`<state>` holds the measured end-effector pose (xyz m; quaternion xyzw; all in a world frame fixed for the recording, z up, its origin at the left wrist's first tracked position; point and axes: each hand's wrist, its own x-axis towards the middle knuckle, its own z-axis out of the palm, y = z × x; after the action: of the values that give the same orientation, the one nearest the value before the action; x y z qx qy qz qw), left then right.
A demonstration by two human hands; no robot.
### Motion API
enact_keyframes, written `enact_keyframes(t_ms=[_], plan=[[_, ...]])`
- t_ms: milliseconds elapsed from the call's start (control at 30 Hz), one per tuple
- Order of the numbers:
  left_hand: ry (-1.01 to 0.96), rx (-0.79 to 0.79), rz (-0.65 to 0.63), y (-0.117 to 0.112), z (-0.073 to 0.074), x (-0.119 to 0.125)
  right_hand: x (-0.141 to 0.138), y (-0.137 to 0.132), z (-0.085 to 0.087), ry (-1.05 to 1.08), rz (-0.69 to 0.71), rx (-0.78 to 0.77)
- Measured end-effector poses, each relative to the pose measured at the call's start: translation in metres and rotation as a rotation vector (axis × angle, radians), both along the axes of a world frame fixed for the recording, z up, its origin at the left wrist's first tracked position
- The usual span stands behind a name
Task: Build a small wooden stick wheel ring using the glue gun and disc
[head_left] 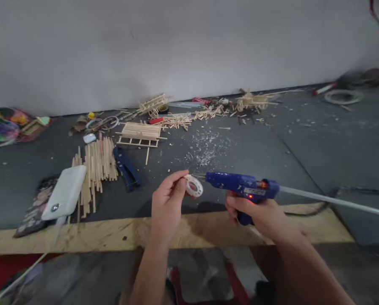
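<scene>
L hand [168,201] has a white ring [198,192] pinched mid-frame, R hand [255,212] wrapped round the blue glue gun [230,181] just right of it. Nozzle [201,175] prob hot, v close; one slip = burnt fingers imo.

Glue stick [335,199] cut off at right, glue-gun label [254,191] unreadable

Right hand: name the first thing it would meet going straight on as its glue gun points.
With the blue glue gun leading, the right hand would likely meet the white ring held in the left hand first, though depth is unclear.
</scene>
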<state>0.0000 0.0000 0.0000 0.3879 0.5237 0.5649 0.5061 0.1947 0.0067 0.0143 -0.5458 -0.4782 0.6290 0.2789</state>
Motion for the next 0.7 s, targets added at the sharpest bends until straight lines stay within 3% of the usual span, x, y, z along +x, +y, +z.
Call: enact_keyframes(t_ms=[367,700], plan=[[-0.009,0.069,0.03,0.001,-0.004,0.001,0.005,-0.001,-0.011,-0.11,0.027,0.035],[0.014,0.076,0.045,0.001,-0.005,0.001,0.004,-0.001,-0.008,-0.123,0.031,0.04]])
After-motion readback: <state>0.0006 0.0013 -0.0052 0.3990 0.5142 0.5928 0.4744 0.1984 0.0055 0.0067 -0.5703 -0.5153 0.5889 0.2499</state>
